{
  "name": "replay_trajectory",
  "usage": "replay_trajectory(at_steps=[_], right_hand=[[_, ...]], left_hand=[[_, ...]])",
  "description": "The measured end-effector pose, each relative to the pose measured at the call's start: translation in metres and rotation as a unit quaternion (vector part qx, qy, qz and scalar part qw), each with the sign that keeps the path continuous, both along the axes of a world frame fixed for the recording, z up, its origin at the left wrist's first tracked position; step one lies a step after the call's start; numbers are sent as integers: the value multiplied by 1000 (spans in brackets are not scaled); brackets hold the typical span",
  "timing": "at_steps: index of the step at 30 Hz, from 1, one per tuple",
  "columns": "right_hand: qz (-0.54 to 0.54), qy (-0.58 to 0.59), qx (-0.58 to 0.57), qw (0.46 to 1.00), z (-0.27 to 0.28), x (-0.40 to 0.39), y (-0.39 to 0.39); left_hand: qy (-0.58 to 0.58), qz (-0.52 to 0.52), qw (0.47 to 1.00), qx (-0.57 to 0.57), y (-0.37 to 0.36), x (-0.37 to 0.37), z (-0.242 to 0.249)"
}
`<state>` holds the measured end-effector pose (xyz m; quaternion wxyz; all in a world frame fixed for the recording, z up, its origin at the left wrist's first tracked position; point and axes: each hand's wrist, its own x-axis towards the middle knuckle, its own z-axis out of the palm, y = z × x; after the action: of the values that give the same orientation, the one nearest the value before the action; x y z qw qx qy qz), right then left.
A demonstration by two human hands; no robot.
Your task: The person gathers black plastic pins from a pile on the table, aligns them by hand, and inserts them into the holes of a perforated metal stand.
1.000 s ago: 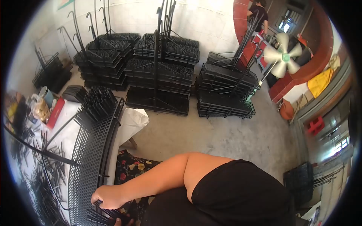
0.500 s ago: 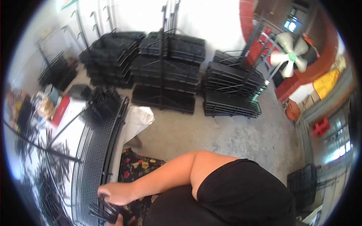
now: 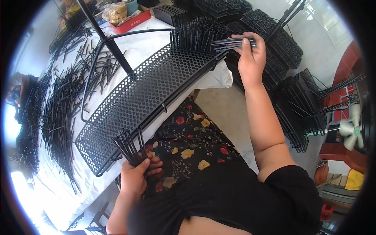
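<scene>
My left hand (image 3: pixel 137 174) is closed round a bundle of thin black sticks (image 3: pixel 127 145), held upright near the front left end of a black perforated metal rack (image 3: pixel 137 98). At the rack's far right end, my right hand (image 3: pixel 251 58) pinches a smaller bunch of black sticks (image 3: pixel 231 42), lying roughly level. Just left of that bunch, many black sticks (image 3: pixel 197 33) stand packed together on the rack. The rack rests on a white-covered table. More black sticks (image 3: pixel 62 113) lie loose in a heap behind the rack.
A red box (image 3: pixel 131 22) with bagged food stands at the back of the table (image 3: pixel 37 203). Stacks of black racks (image 3: pixel 270 43) stand on the floor at the right, with a fan (image 3: pixel 352 127) beyond. A person (image 3: pixel 66 4) is partly visible at the top left.
The view has swung toward the table. My hands, close together before, are now far apart: my right hand has moved out to the standing sticks with a bunch, and my left hand's bundle is in full view.
</scene>
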<state>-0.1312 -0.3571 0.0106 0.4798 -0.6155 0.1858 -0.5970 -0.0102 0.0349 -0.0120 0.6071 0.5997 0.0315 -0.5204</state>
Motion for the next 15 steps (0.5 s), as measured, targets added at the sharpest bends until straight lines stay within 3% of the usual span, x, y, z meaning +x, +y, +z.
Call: replay_trajectory(at_steps=[6, 15], right_hand=[[-17, 93, -54, 994, 1, 2, 0], [-5, 94, -66, 993, -2, 4, -8]], left_hand=[[-3, -5, 1000, 0, -2, 2, -3], [-2, -8, 1000, 17, -5, 4, 0]])
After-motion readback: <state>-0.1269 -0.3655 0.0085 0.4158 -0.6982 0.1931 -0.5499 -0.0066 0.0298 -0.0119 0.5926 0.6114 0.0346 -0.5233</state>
